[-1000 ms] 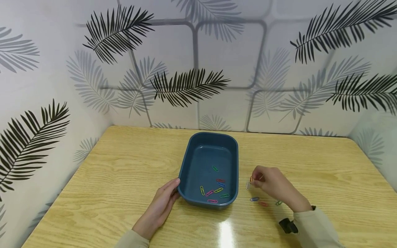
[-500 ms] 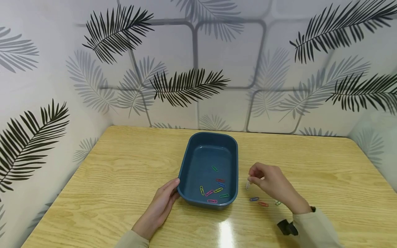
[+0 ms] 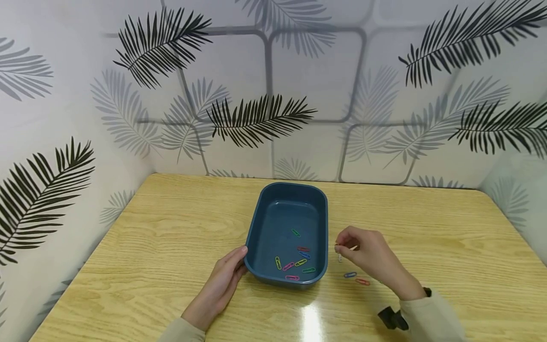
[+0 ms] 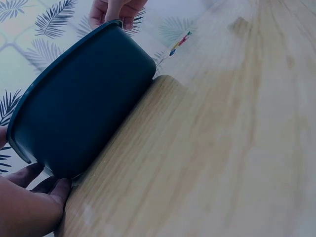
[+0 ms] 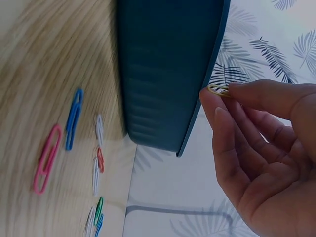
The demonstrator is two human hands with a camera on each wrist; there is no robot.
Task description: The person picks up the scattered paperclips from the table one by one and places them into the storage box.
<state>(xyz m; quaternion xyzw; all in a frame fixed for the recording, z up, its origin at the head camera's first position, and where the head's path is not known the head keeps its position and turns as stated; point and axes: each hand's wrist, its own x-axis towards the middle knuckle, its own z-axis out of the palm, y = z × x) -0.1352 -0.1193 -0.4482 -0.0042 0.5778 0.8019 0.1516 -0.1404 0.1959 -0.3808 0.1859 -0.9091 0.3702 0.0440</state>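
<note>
A dark blue plastic bin (image 3: 252, 223) stands on the table with several coloured paper clips inside, among them a green paper clip (image 3: 296, 232) and a pink paper clip (image 3: 292, 277). My left hand (image 3: 222, 280) grips the bin's near left corner, thumb at the rim and fingers against the outer wall. Just outside the right wall, my right hand (image 3: 369, 254) pinches a yellow paper clip (image 5: 217, 90) between thumb and finger, close to rim height. Below it on the table lie a white paper clip (image 3: 340, 258), a blue paper clip (image 3: 350, 275) and a red paper clip (image 3: 363, 281).
More loose paper clips show in the right wrist view, including a small red paper clip (image 5: 100, 160) and a green paper clip (image 5: 99, 211). The wood-grain table (image 3: 179, 228) meets a leaf-patterned wall covering (image 3: 307, 147) at the back.
My right hand has moved left toward the bin, carrying the pinched paper clip. A green clip near the right wrist is now hidden by the forearm. The left hand and bin stay put.
</note>
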